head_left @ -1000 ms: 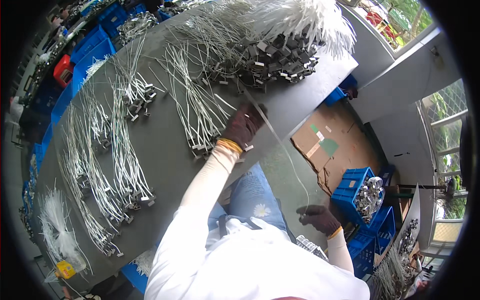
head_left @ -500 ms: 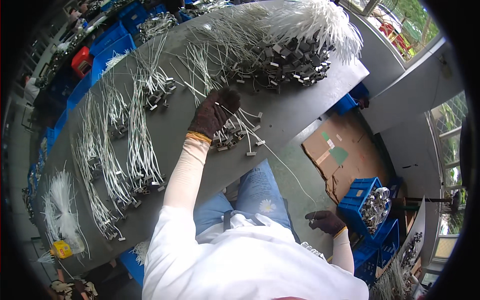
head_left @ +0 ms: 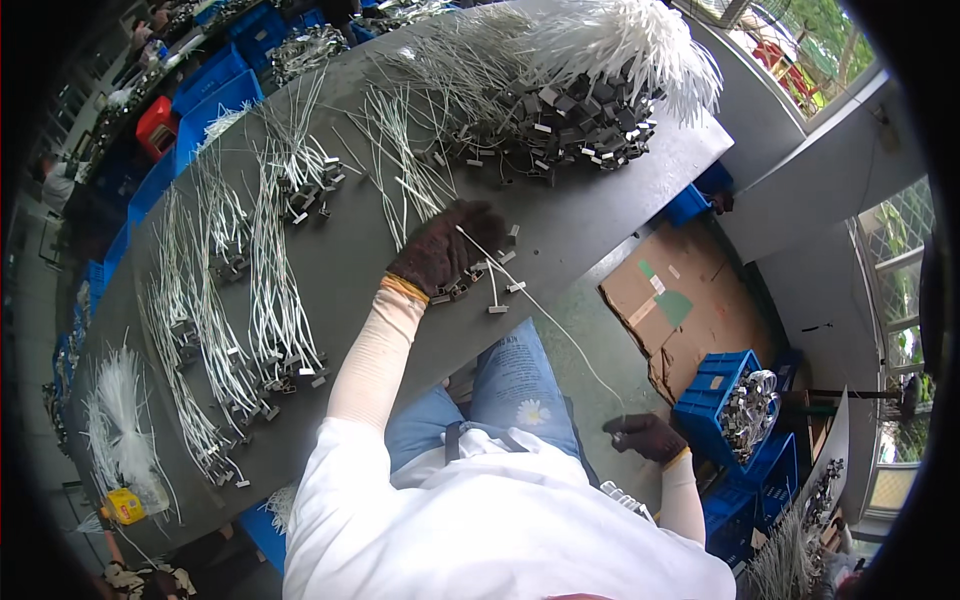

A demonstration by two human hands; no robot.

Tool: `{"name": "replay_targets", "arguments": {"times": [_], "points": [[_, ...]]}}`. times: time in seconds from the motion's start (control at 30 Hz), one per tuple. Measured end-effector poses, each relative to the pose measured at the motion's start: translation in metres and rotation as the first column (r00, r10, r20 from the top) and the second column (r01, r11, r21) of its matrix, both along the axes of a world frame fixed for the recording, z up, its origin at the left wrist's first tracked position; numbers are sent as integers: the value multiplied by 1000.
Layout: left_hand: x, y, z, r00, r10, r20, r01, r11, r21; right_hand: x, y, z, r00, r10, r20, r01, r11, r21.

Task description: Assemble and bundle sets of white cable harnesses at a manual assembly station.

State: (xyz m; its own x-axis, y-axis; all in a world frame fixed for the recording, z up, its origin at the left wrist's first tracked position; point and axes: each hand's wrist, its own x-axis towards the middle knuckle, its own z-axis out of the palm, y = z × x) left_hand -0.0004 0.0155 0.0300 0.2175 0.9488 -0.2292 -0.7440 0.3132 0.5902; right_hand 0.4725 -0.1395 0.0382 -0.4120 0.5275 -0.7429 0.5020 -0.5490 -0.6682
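My left hand [head_left: 447, 250], in a dark brown knitted glove, is curled over a bunch of wired parts at the table's near edge. A thin white wire [head_left: 567, 335] starts at its fingers. Small metal-and-white connector pieces [head_left: 496, 309] show beside and below that hand, partly covered by it. The wire runs in a loose curve past the table edge, down to my gloved right hand [head_left: 648, 438]. This hand is closed on the wire's far end, low on my right; anything else inside its fingers is hidden.
Bundles of white wires with connectors [head_left: 285, 300] lie across the grey table [head_left: 375, 265]. A large heap of dark connector blocks [head_left: 580, 120] with white tails sits at the far right. A blue crate of metal parts [head_left: 712, 400] and flattened cardboard [head_left: 690, 300] are at right.
My left hand has come nearer to me and slightly right, uncovering wires behind it and covering more connectors. The right hand has shifted slightly left, and the white wire still spans both.
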Motion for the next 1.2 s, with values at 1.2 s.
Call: {"name": "replay_targets", "arguments": {"times": [1.2], "points": [[17, -40, 30, 834, 237, -499, -241, 969, 59, -271, 106, 13, 962, 35, -270, 113, 851, 512]]}}
